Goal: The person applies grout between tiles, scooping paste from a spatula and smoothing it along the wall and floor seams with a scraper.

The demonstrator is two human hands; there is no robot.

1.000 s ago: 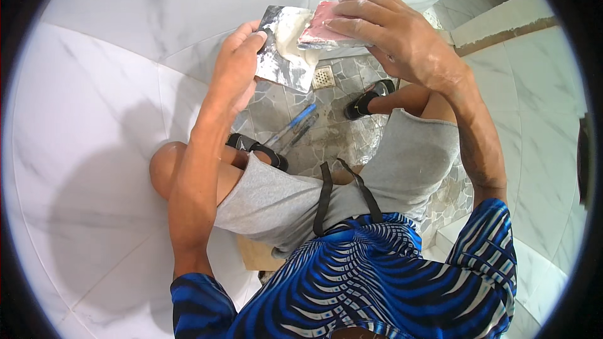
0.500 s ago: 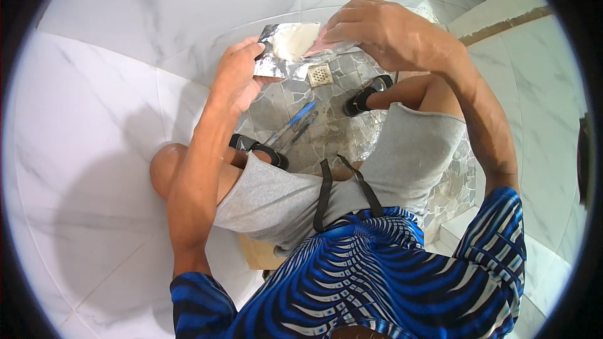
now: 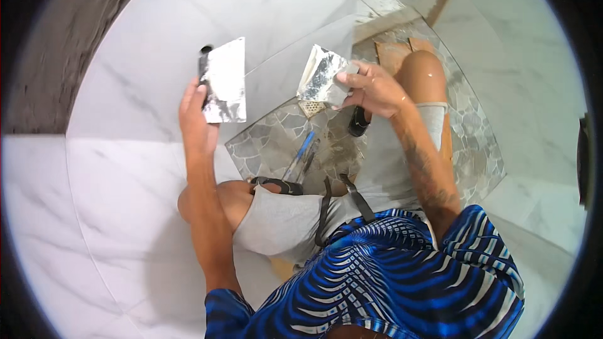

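Note:
My left hand (image 3: 195, 103) grips a rectangular metal plate (image 3: 226, 78) by its dark edge or handle, with white paste smeared over its shiny face. To its right, my right hand (image 3: 370, 88) holds a smaller squarish tool (image 3: 321, 72), silver and dark with white paste along one side, pinched at its near edge between thumb and fingers. The two tools are apart, both raised over my bent legs. Below them, a square floor drain (image 3: 309, 109) sits in the patterned tile.
White marbled tile walls (image 3: 125, 201) surround me. A blue stick (image 3: 304, 143) and a dark one (image 3: 311, 157) lie on the stone-patterned floor (image 3: 251, 141) by my left foot. Orange-brown pieces (image 3: 392, 56) are behind my right knee. A dark rough surface (image 3: 56, 75) shows at upper left.
My hands have separated, the left moving left and both lower in view. The pink of the right-hand tool no longer shows. The camera's view has shifted, revealing the dark surface at upper left.

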